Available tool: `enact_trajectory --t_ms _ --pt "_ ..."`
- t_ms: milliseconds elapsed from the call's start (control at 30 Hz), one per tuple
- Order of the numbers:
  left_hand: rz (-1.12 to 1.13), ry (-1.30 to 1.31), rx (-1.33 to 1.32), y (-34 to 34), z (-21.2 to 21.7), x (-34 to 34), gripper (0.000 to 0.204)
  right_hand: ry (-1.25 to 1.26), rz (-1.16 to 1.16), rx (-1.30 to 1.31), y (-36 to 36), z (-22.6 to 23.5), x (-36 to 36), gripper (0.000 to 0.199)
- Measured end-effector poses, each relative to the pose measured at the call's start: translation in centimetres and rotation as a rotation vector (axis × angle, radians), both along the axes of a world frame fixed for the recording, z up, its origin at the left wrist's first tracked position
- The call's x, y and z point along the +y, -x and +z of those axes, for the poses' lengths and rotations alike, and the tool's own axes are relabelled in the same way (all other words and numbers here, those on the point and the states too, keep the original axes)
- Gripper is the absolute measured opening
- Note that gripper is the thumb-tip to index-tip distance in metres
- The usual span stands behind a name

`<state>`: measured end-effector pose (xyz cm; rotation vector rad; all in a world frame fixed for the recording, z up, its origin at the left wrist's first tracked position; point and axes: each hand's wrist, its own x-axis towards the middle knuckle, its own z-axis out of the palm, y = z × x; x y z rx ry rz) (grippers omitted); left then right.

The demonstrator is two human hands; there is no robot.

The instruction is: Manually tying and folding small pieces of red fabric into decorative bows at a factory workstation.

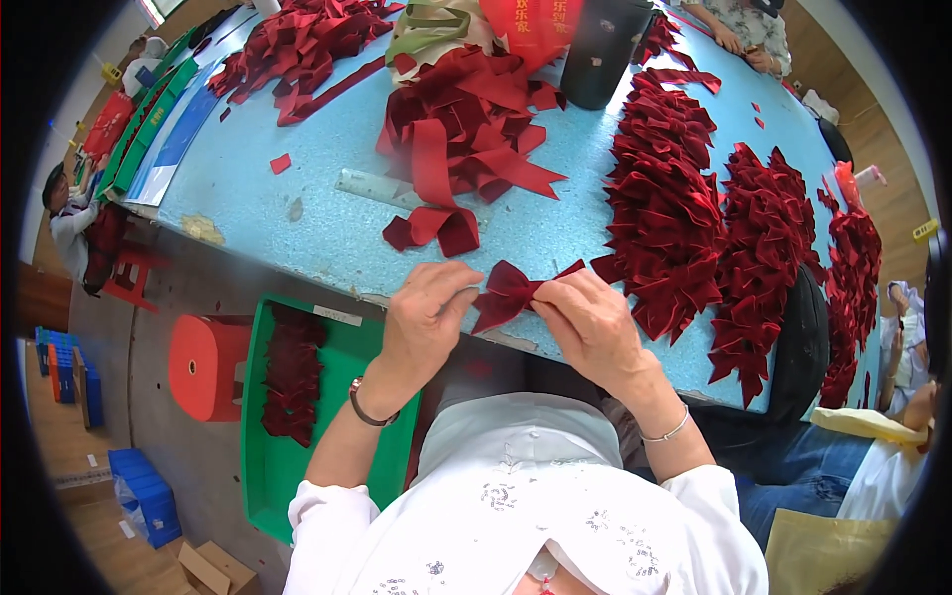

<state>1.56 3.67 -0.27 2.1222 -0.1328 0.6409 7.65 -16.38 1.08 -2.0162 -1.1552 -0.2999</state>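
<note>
A dark red velvet bow (511, 293) is pinched between both my hands at the near edge of the light blue table (297, 169). My left hand (426, 312) grips its left loop. My right hand (587, 319) squeezes the bow's middle and right side. A folded red ribbon piece (433, 228) lies just beyond my left hand, beside a grey ruler (382, 188). Rows of finished red bows (666, 213) are stacked to the right of my right hand.
A heap of cut red ribbon strips (466, 119) sits mid-table, more (297, 45) at the far left, a black container (600, 50) behind. A green crate (260, 466) with red bows and an orange stool (203, 365) stand on the floor at left. Other people sit around the table.
</note>
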Motion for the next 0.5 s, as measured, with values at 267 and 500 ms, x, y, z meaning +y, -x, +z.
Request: enact_trajectory --t_ms 267,500 --pt "-0.102 -0.022 0.070 -2.7 -0.2 -1.0 0.015 0.205 -0.059 0.033 0.0 -1.6 1.2 0.013" --pt "-0.085 -0.233 0.419 -5.1 1.0 -0.3 0.021 0.171 -0.053 0.061 -0.2 -1.7 1.2 0.015"
